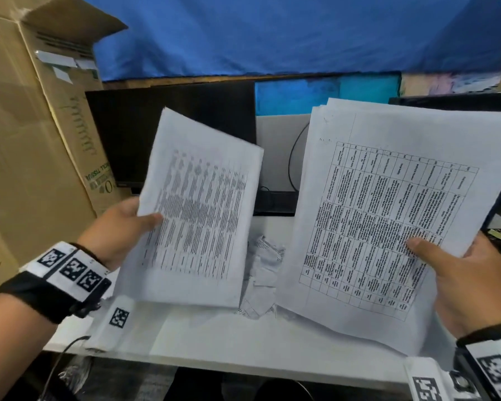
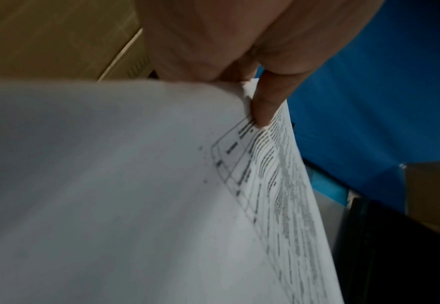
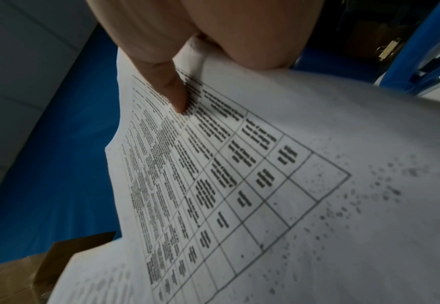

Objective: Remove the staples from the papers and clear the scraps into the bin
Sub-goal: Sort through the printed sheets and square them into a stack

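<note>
My left hand (image 1: 128, 224) pinches a thin sheaf of printed pages (image 1: 197, 215) by its left edge, thumb on top, held up over the desk. In the left wrist view that thumb (image 2: 268, 102) presses on the same sheaf (image 2: 135, 185). My right hand (image 1: 457, 270) grips a thicker stack of printed tables (image 1: 388, 215) at its lower right edge, thumb on the print. The right wrist view shows the thumb (image 3: 169, 86) on this stack (image 3: 265, 185). Torn paper scraps (image 1: 262, 273) lie on the white desk (image 1: 214, 342) between the two bundles. No staple or bin is visible.
A tall cardboard box (image 1: 41, 140) stands at the left. A dark monitor (image 1: 171, 131) and a black cable (image 1: 294, 157) sit behind the papers, under a blue cloth (image 1: 272, 33). A marker tag (image 1: 119, 316) lies on the desk's front left.
</note>
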